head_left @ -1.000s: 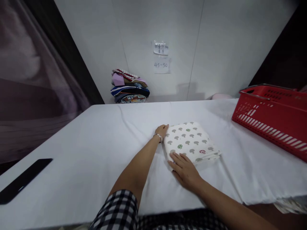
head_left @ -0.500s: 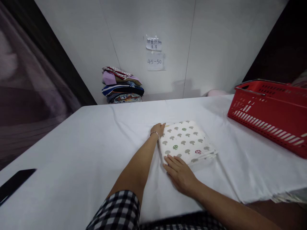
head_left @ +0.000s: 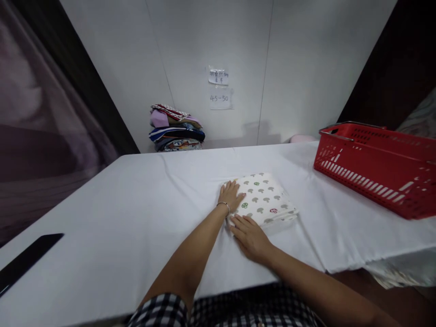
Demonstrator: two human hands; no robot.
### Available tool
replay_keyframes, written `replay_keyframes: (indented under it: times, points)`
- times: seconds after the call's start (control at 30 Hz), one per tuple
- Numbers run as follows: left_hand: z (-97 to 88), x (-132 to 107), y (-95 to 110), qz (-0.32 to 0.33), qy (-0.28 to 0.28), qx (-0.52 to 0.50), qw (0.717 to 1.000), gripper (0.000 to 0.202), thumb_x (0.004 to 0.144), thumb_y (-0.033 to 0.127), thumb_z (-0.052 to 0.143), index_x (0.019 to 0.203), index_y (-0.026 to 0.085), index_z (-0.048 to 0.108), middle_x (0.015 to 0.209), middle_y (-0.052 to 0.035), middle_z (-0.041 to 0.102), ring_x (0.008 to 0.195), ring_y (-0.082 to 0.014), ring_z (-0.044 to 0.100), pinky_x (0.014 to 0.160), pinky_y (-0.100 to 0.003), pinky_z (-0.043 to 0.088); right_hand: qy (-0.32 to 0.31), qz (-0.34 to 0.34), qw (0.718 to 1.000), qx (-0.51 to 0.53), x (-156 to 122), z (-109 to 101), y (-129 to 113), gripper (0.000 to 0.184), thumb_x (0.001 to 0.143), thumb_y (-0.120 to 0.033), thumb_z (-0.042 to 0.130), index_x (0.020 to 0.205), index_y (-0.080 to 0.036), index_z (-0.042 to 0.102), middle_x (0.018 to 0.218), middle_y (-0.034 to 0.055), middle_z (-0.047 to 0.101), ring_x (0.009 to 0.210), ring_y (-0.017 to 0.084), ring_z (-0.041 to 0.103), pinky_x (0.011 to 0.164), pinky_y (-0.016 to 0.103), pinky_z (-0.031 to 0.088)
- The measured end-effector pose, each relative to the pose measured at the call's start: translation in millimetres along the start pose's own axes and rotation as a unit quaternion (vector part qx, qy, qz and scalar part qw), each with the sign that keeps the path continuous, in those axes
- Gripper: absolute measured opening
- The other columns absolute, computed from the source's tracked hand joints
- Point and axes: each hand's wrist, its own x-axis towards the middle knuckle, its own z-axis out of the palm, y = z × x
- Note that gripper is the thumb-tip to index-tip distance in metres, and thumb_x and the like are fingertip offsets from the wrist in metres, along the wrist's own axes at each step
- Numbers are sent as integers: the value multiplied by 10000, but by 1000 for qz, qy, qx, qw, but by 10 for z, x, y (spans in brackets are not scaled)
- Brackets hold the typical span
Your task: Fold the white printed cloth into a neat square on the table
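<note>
A folded white cloth (head_left: 267, 195) printed with grey, green and red mushrooms lies flat on the white-covered table (head_left: 119, 236). My left hand (head_left: 230, 196), with a bracelet at the wrist, rests on the cloth's left side, fingers spread and thumb apart. At its near left corner lies my right hand (head_left: 251, 237), fingers stretched out flat over the edge. Neither hand is gripping the cloth. Part of the cloth's left side is hidden under my hands.
A red plastic basket (head_left: 368, 168) with a metal handle stands on the right. Folded clothes (head_left: 177, 129) are piled by the back wall, left of a paper sign (head_left: 221, 98). A flat black object (head_left: 30, 259) lies at the left edge.
My left hand has moved from the cloth's far left edge onto its top, its fingers now spread. My right hand stays at the near corner. The whole view has shifted slightly.
</note>
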Motion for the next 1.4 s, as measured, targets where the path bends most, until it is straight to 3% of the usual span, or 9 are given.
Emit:
replay_keyframes:
  times: [0.23,0.4,0.57,0.77,0.9,1.0,1.13,1.27,1.4]
  points:
    - [-69,-117,-44,-51,45,-21,997,489,840,443,401,1252,180,430,1429,-82,273,1327,-222,186,1077,-382,154,23,13,995,99,-161,-197,170,474,812,-229,445,1285,-235,412,1338,51,436,1264,179,333,1048,452,223]
    - [-98,-413,-55,-181,83,-100,975,591,794,438,490,1296,159,351,1378,-116,355,1256,-223,342,1013,-309,298,220,234,943,88,-592,-372,865,394,815,-334,461,1187,-224,531,1278,71,499,1196,226,426,997,436,326]
    - [-221,-432,46,-289,37,-197,936,730,698,402,622,1300,146,299,1217,-137,531,1107,-250,510,901,-306,401,158,494,848,108,-755,-374,1396,527,772,-422,488,1231,-165,492,1148,97,593,972,236,583,852,382,455]
    - [-178,-720,238,-307,38,-262,914,793,636,342,693,1287,143,288,1166,-137,560,1030,-231,560,822,-283,452,139,474,863,101,-575,-382,1529,517,746,-240,498,1253,-146,468,1201,88,561,1040,205,549,887,320,427]
    - [-39,-1140,348,-285,-31,-390,875,875,688,363,653,1361,170,129,874,-58,654,619,-165,626,566,-276,494,130,441,885,73,-458,-538,1620,515,720,-162,493,1235,-144,489,1223,93,541,1118,225,489,958,353,363]
    - [-85,-1219,244,-288,34,-347,892,603,759,419,556,1269,170,351,923,-60,634,643,-143,616,608,-271,494,132,407,903,44,-336,-616,1463,473,734,-175,488,1205,-152,519,1261,98,506,1196,258,403,1017,412,272]
    - [-262,-943,-10,-231,167,-212,935,375,808,374,494,1112,158,533,1136,-94,556,943,-162,569,826,-258,437,93,246,964,48,-192,-563,783,412,815,-314,444,1194,-177,528,1219,86,545,1130,227,470,989,386,313]
    - [-299,-584,-87,-198,117,-169,958,375,832,387,443,1091,150,574,1140,-98,570,1053,-183,515,914,-264,364,9,124,992,37,-224,-368,83,487,837,-459,409,1252,-210,462,1267,82,507,1171,239,436,987,438,301]
    - [-233,-382,-66,-214,48,-143,965,399,793,426,467,1066,167,598,1130,-104,576,1038,-209,525,882,-276,366,-21,97,993,-67,-344,-107,-170,567,812,-422,473,1303,-148,399,1395,141,327,1284,302,265,1023,492,219]
